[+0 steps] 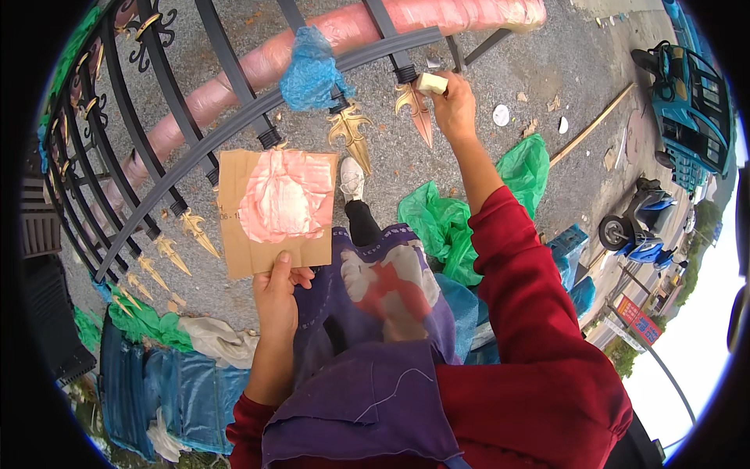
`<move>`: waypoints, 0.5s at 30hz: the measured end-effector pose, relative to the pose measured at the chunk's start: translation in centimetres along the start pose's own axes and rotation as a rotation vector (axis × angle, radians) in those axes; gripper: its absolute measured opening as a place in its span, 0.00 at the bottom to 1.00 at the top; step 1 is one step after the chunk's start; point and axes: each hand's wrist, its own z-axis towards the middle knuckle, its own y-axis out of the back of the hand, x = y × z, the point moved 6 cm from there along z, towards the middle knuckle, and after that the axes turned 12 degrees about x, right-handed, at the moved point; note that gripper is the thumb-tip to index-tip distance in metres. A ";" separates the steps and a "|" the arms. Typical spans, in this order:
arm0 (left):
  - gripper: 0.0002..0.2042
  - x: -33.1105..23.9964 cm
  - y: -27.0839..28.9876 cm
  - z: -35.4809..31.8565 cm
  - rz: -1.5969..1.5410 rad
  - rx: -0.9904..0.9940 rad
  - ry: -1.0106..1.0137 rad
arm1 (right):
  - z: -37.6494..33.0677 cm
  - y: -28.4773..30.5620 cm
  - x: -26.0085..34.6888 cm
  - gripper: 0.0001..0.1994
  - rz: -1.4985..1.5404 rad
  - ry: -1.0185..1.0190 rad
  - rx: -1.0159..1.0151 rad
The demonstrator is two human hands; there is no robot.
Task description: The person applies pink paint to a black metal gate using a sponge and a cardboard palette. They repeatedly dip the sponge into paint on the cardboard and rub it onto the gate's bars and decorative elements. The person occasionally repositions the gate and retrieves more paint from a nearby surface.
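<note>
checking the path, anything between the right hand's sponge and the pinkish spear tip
Nothing visible: the sponge in the right hand is at the upper end of the spear tip. Blue plastic sits left of both.

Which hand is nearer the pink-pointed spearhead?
Right. The right hand is just right of the spearhead; the left hand is well below and left, holding cardboard.

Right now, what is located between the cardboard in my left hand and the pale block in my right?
In the head view, from the cardboard toward the pale block lie a gold spearhead, then a pinkish spearhead close to the block.
</note>
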 end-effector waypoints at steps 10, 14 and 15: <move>0.10 -0.5 0.0 -0.2 0.001 -0.010 0.008 | -0.2 -0.1 -0.6 0.11 0.111 -0.233 -0.002; 0.10 -0.4 0.2 -0.2 -0.005 0.015 0.010 | -1.6 -2.0 0.9 0.09 0.117 -0.274 0.015; 0.10 -0.4 0.4 -0.2 -0.001 0.015 0.016 | -3.0 -3.1 2.7 0.10 0.055 -0.235 0.076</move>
